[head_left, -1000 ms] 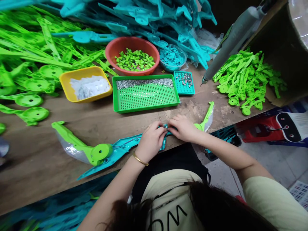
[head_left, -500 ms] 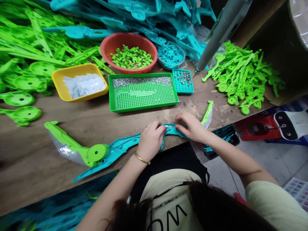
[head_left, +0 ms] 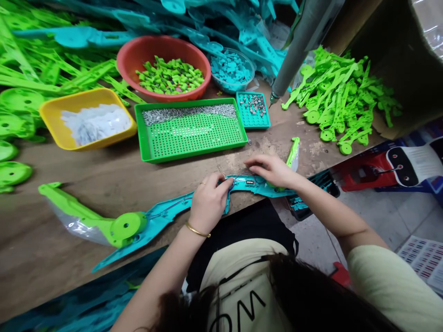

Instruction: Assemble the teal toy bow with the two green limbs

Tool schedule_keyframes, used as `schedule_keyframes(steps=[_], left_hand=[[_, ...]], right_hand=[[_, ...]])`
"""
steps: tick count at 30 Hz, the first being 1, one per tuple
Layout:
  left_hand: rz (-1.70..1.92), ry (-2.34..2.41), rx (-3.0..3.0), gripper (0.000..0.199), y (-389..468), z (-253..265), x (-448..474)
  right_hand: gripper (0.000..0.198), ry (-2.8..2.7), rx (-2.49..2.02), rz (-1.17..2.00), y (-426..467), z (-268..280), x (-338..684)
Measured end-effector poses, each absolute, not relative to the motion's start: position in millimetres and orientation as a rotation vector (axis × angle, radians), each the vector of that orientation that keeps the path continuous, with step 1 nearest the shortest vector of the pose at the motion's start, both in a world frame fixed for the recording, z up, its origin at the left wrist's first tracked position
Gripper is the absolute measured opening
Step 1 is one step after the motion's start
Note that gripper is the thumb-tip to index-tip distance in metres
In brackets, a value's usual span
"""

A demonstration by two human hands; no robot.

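A turquoise toy bow half-shell [head_left: 173, 207] lies along the front of the workbench, its inner side up, with thin wires and a small metal part in its middle. A lime-green limb with a round hub [head_left: 126, 226] and clear film is attached at its left end, and another green limb [head_left: 293, 150] stands out at the right. My left hand [head_left: 209, 198] grips the shell near its centre, fingers closed at the edge. Above the right half is my right hand [head_left: 272, 169], fingers stretched and apart, with nothing visible in them.
Behind the shell stand a green tray of screws [head_left: 190, 152], a small turquoise tray [head_left: 254, 122], a yellow tub [head_left: 51, 120], a red bowl [head_left: 129, 62] and a clear bowl of blue pieces [head_left: 231, 69]. A hanging screwdriver [head_left: 290, 60] points down. Green parts [head_left: 335, 97] are heaped right.
The view has shifted, so the bench items appear farther left. My right hand has lifted off the shell's middle and its fingers have straightened, uncovering the small metal part. My left hand keeps its hold.
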State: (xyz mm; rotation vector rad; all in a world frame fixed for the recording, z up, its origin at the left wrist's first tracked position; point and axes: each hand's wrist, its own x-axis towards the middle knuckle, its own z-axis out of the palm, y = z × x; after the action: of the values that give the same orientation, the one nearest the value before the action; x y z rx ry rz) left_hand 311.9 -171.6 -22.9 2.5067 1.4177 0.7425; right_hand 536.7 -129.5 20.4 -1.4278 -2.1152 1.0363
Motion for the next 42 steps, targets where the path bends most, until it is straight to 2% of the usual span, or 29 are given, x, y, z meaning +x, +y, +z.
schedule_keyframes(steps=[6,21,28,42], left_hand=[[0.733,1.438,2.571,0.027,-172,-21,314],[0.744,1.453,2.536,0.026,-173,-21,314],[0.740,1.442,2.505,0.027,-172,-23,314],[0.658,1.434,2.511,0.031,-173,-22,312]], right_hand=[[0.023,-2.536,-1.139,0.803,-130,22,526],[0.019,-2.702,-1.203,0.394,-144,21,512],[0.015,-2.535,-1.348,0.647,-146,12,506],[0.016,-2.481,-1.392,0.731,-144,10,506]])
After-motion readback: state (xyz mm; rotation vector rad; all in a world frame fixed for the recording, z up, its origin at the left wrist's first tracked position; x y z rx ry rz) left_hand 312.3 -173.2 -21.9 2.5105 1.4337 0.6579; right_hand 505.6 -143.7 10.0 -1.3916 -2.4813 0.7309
